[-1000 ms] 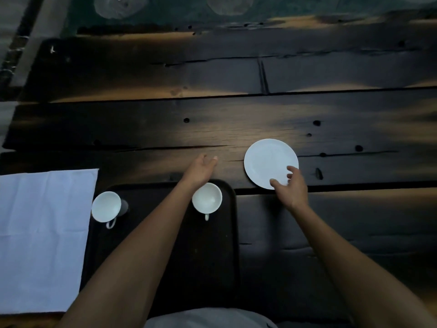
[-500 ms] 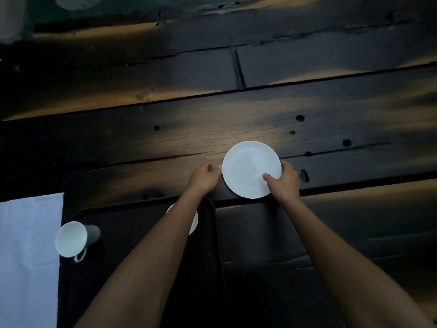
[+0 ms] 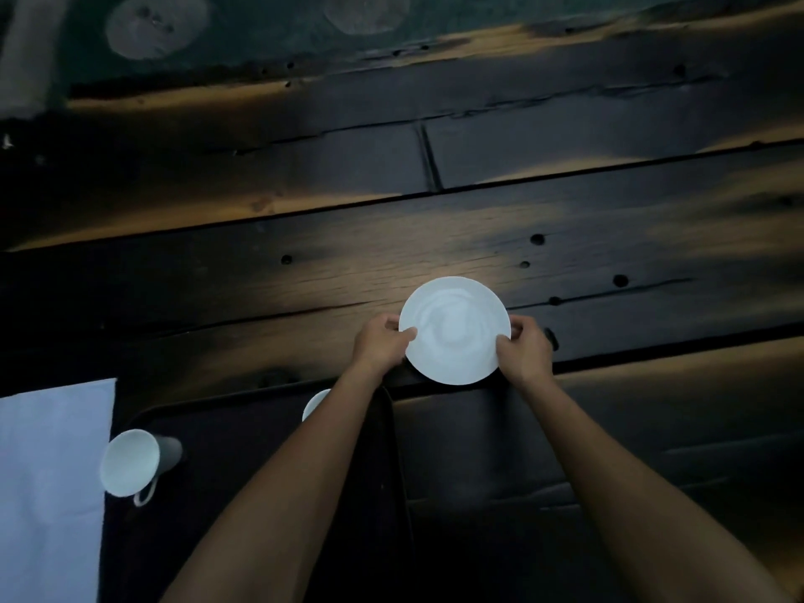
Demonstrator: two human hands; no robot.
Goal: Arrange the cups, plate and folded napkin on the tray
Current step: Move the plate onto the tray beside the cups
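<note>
- Now gripped at both sides: plate [image 3: 454, 330], with left hand [image 3: 379, 346] clamped on its left rim and right hand [image 3: 524, 350] on its right rim, thumbs over the top face.
- A second ago, held by the right hand alone; left hand then open above the near cup, since moved across to join the grip.
- Plate still off the tray [image 3: 243, 493], over the worktop [image 3: 391, 237] just past the tray's far right corner; lifted or merely resting, cannot tell.
- Judged meaning: pick-up of the plate under way, transfer leftward and nearer onto the tray probably next.
- Already on the tray: one cup [image 3: 130, 463] at the left edge, handle toward the viewer; a second cup [image 3: 315, 404] near the far edge, mostly hidden behind the left forearm.
- Napkin [image 3: 48, 493] flat and spread on the worktop left of the tray, touching or slightly overlapping its edge; apparently not folded yet.
- Plate: small, round, white, smooth and glossy, with a shallow centre well; likely ceramic, slippery at the rim.
- Cups: white, round-mouthed, thin loop handle, same glazed look.
- Tray: dark, matte, rectangular with rounded corners and a raised lip.
- Worktop: dark, rough planks with cracks, knots and holes.
- Napkin: pale, thin, soft cloth or paper.
</note>
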